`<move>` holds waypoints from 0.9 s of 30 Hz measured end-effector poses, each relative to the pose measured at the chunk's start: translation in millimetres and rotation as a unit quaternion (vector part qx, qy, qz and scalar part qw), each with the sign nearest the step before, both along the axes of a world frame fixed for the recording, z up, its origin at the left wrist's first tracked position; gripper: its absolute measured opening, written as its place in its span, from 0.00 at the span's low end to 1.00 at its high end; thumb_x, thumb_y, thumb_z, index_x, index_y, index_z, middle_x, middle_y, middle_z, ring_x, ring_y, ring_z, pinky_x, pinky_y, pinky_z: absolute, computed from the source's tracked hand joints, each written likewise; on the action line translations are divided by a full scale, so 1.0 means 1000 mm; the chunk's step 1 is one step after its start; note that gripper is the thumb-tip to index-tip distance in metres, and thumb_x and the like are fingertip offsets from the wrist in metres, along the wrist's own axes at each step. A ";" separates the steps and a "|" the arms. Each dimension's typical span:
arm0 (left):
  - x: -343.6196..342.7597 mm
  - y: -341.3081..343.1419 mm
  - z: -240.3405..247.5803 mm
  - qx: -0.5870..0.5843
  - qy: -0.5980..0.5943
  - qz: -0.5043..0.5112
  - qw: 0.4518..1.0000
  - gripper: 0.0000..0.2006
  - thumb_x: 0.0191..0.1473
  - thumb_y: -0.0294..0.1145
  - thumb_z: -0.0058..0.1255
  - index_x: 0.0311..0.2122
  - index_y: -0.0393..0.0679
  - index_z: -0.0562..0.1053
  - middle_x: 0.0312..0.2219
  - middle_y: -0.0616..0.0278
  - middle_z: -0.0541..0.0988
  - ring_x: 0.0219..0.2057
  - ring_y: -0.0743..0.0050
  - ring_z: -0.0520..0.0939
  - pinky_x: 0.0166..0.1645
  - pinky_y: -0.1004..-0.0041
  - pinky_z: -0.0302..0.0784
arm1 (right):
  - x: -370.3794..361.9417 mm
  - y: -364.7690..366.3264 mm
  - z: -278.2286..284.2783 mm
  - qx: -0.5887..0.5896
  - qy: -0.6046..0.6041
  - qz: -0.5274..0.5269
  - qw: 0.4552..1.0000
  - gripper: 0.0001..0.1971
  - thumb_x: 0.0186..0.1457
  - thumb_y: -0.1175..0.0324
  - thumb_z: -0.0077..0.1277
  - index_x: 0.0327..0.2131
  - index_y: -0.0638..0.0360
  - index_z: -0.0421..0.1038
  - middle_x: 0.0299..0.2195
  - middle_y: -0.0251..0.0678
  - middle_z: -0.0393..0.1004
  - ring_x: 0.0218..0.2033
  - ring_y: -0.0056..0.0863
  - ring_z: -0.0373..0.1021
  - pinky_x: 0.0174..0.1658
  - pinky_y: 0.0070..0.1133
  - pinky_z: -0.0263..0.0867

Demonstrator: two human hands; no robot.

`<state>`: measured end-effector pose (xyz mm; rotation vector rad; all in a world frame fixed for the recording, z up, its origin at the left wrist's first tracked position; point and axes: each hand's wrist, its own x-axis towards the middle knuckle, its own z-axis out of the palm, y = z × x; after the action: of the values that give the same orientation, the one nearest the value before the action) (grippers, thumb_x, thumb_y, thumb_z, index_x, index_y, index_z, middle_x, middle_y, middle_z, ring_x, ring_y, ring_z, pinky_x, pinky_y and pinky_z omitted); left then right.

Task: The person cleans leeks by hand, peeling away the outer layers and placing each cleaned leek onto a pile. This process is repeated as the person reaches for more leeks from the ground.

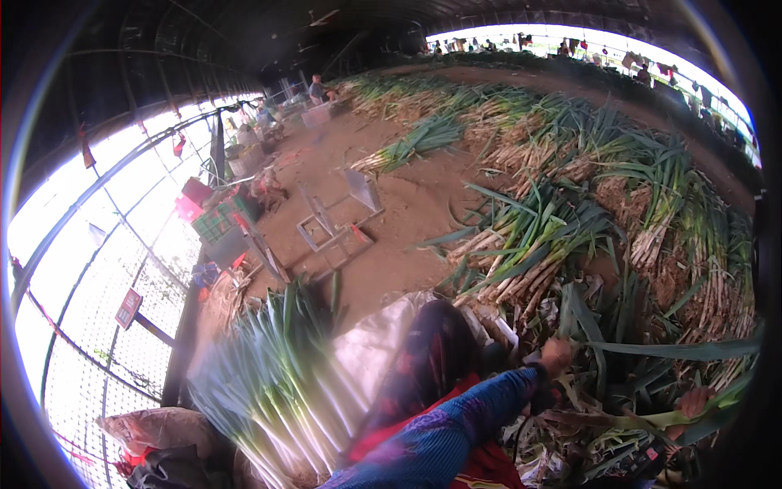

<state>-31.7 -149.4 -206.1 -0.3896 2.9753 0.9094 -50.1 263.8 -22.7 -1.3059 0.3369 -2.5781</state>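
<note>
My left arm, in a blue patterned sleeve, reaches across to the right. At its end my left hand is closed at the tip of a long green leek leaf, which stretches toward the right rim. Farther right, my right hand is wrapped round a leek with a pale stalk and green top. Its fingers are partly hidden and dim. Loose leaves and torn peelings lie beneath both hands. To my left, a neat row of cleaned leeks shows white stalks and green tops.
Unpeeled leeks are heaped ahead and along the right. A pale sack lies beside my leg. Ahead on the dirt floor stands a metal frame. Green crates line the left mesh wall. Another person sits far off.
</note>
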 end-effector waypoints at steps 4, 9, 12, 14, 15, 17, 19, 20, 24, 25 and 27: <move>-0.017 0.002 0.056 0.298 0.044 0.229 0.926 0.23 0.50 0.47 0.42 0.36 0.33 0.74 0.34 0.39 0.76 0.39 0.41 0.77 0.44 0.56 0.72 | 0.057 0.165 -0.021 0.019 -0.132 -0.262 0.956 0.13 0.60 0.63 0.39 0.39 0.65 0.64 0.21 0.32 0.62 0.19 0.21 0.59 0.22 0.17 0.57; -0.006 -0.012 0.097 0.110 -0.024 0.014 0.994 0.21 0.48 0.46 0.45 0.38 0.37 0.74 0.35 0.42 0.77 0.40 0.45 0.78 0.44 0.59 0.73 | 0.089 0.156 -0.036 0.098 -0.366 -0.446 0.811 0.15 0.60 0.61 0.39 0.41 0.64 0.65 0.21 0.30 0.64 0.21 0.20 0.60 0.24 0.16 0.57; 0.001 0.041 0.082 -0.041 -0.030 -0.171 0.984 0.21 0.46 0.46 0.48 0.39 0.38 0.75 0.38 0.48 0.77 0.41 0.46 0.77 0.46 0.58 0.74 | 0.081 0.089 -0.036 0.157 -0.404 -0.482 0.762 0.15 0.58 0.58 0.42 0.41 0.58 0.66 0.22 0.29 0.64 0.21 0.19 0.60 0.24 0.17 0.58; 0.030 0.134 0.145 0.071 -0.025 -0.189 0.979 0.22 0.44 0.47 0.50 0.36 0.37 0.74 0.38 0.47 0.76 0.42 0.46 0.77 0.45 0.57 0.73 | 0.095 0.059 -0.009 0.138 -0.481 -0.518 0.693 0.15 0.56 0.56 0.46 0.39 0.56 0.67 0.22 0.25 0.63 0.21 0.17 0.59 0.24 0.17 0.57; 0.039 0.156 0.139 0.114 0.032 -0.259 0.959 0.21 0.44 0.47 0.50 0.35 0.37 0.74 0.36 0.46 0.76 0.40 0.46 0.77 0.44 0.57 0.73 | 0.088 0.064 -0.018 0.137 -0.479 -0.517 0.696 0.15 0.56 0.56 0.46 0.39 0.56 0.67 0.22 0.25 0.63 0.21 0.17 0.59 0.24 0.17 0.57; 0.056 0.188 0.141 0.191 0.040 -0.376 0.906 0.20 0.44 0.45 0.50 0.33 0.36 0.74 0.32 0.44 0.77 0.37 0.47 0.78 0.42 0.58 0.73 | 0.068 0.091 -0.052 0.150 -0.408 -0.419 0.797 0.14 0.55 0.57 0.48 0.38 0.57 0.68 0.21 0.24 0.61 0.20 0.15 0.56 0.24 0.15 0.55; 0.071 0.196 0.147 0.221 -0.006 -0.416 0.882 0.18 0.44 0.43 0.49 0.33 0.36 0.74 0.31 0.43 0.77 0.35 0.48 0.79 0.41 0.59 0.73 | 0.060 0.082 -0.054 0.157 -0.398 -0.364 0.827 0.14 0.55 0.58 0.49 0.37 0.58 0.67 0.21 0.24 0.59 0.20 0.14 0.53 0.24 0.15 0.52; 0.076 0.199 0.142 0.258 -0.014 -0.424 0.868 0.17 0.44 0.41 0.49 0.33 0.36 0.75 0.30 0.44 0.77 0.34 0.49 0.79 0.41 0.60 0.73 | 0.062 0.064 -0.041 0.150 -0.427 -0.378 0.808 0.13 0.55 0.59 0.49 0.37 0.58 0.67 0.20 0.23 0.57 0.20 0.14 0.51 0.24 0.15 0.51; 0.084 0.196 0.143 0.341 -0.016 -0.408 0.846 0.15 0.42 0.35 0.49 0.34 0.37 0.76 0.31 0.46 0.78 0.33 0.53 0.79 0.40 0.63 0.73 | 0.069 0.042 -0.027 0.160 -0.405 -0.407 0.803 0.11 0.54 0.57 0.49 0.33 0.52 0.67 0.20 0.21 0.57 0.20 0.13 0.53 0.23 0.15 0.50; 0.085 0.194 0.142 0.341 -0.015 -0.408 0.847 0.15 0.42 0.35 0.49 0.34 0.37 0.76 0.31 0.46 0.78 0.33 0.53 0.79 0.40 0.63 0.73 | 0.068 0.040 -0.027 0.160 -0.405 -0.406 0.804 0.11 0.54 0.57 0.49 0.33 0.52 0.67 0.20 0.21 0.57 0.20 0.13 0.53 0.23 0.15 0.50; 0.085 0.190 0.141 0.372 -0.005 -0.401 0.837 0.16 0.40 0.35 0.50 0.34 0.36 0.76 0.30 0.49 0.78 0.32 0.59 0.79 0.39 0.65 0.73 | 0.066 0.037 -0.026 0.147 -0.422 -0.399 0.801 0.10 0.55 0.58 0.49 0.34 0.53 0.67 0.20 0.20 0.56 0.20 0.12 0.51 0.23 0.14 0.48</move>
<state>53.3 40.4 -65.5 0.7850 2.0913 1.6871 16.2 301.2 -48.5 0.2673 1.2156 -3.1974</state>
